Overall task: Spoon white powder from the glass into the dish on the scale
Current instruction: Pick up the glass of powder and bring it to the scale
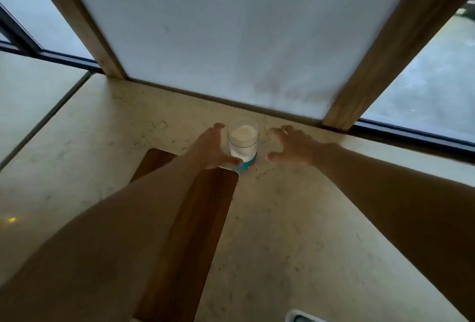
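Observation:
A clear glass [243, 139] holding white powder stands upright on a blue coaster [247, 164] near the back of the pale stone counter. My left hand [214, 148] curves around the glass's left side, thumb at its base; whether it truly grips is hard to tell. My right hand [291, 145] hovers just right of the glass, fingers spread, holding nothing. No spoon or dish shows. A white rounded object [302, 317], cut off at the bottom edge, could be part of the scale.
A dark wooden board [200, 224] lies on the counter [295, 218] under my left forearm, running toward me. A frosted panel [231, 26] in a wooden frame rises right behind the glass, with windows on both sides.

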